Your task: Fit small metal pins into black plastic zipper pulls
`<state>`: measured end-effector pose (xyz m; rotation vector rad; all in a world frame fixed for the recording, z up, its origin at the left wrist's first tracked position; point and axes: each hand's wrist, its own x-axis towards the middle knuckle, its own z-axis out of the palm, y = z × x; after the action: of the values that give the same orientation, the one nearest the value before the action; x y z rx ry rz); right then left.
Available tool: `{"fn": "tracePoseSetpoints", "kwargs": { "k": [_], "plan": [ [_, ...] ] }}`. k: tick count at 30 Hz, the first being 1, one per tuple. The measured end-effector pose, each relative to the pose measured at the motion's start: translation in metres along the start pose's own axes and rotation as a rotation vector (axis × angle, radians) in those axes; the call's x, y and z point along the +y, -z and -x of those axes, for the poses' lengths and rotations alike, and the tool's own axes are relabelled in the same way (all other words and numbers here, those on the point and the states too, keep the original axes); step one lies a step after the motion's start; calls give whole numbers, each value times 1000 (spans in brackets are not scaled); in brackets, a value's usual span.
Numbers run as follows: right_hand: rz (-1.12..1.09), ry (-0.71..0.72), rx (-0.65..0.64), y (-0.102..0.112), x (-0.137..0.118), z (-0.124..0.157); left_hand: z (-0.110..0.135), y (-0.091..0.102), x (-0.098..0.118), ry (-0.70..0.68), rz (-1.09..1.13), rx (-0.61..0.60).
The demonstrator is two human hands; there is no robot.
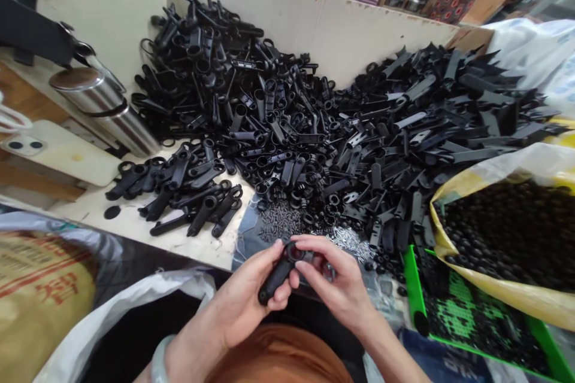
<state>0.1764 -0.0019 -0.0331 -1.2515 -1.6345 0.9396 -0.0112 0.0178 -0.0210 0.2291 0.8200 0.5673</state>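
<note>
A black plastic handle part with a ring at its upper end (275,278) lies in my left hand (245,293), whose fingers wrap round its body. My right hand (336,278) pinches at the ring end with thumb and forefinger; whether a small piece sits between those fingertips I cannot make out. Just beyond my hands are a heap of small dark pins (281,221) and a heap of shiny silver pins (353,242) on a blue cloth (251,230). Similar black handle parts (204,206) lie in a group to the left.
A big pile of black parts (269,102) fills the walled bench, with flat black blades (471,96) at right. A yellow sack (507,284) of small black pieces and a green tray (413,287) stand at right. Left are a steel flask (108,108) and a phone (63,152). People are behind.
</note>
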Motion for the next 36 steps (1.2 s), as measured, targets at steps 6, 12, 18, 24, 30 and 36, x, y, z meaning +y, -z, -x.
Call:
{"fn": "tracePoseSetpoints", "kwargs": {
  "k": [6,12,18,24,30,36],
  "plan": [
    [36,-14,-51,3,10,8,0,-4,-8,-98,-182,102],
    [-91,-253,19,0,18,13,-5,-3,-20,-185,-327,74],
    [-256,-401,105,-3,23,14,-9,-4,-23,-191,-434,79],
    [-244,-411,85,0,18,16,-6,-7,-22,-129,-343,79],
    [-213,-371,119,-2,12,16,-2,-8,-23,-110,-319,91],
    [-223,-326,132,-5,10,17,-1,-8,-23,-106,-293,86]
  ]
}}
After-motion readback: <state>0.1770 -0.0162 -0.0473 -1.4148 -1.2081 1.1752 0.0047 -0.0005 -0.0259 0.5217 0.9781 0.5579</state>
